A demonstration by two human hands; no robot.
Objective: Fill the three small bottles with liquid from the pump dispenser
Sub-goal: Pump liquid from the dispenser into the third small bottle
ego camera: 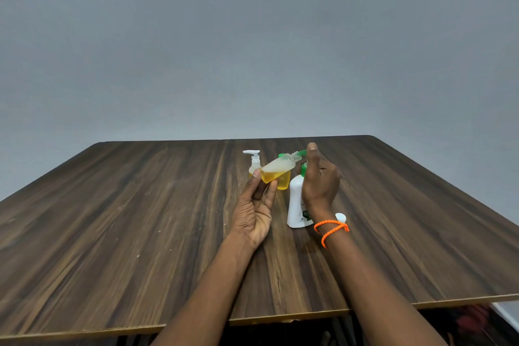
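Left hand (254, 212) pinches tilted, part-full bottle (278, 168) at dispenser (299, 202) nozzle; right hand (320, 180) spread on pump. Misaligned mouth risks spill onto counter (140, 219).

A bare, plain indoor room with a single wood-grain desk against a grey wall; nothing marks it clearly as a home, an office or a lab.

The desk (140, 219) has a dark brown laminate top with a thin pale edge and rounded far corners. Behind it the wall (252, 36) is flat grey, with no window, shelf or picture. A few toiletry-type plastic bottles (297, 205) stand on the desk. Under its near edge lie dim, blurred shapes too dark to identify.
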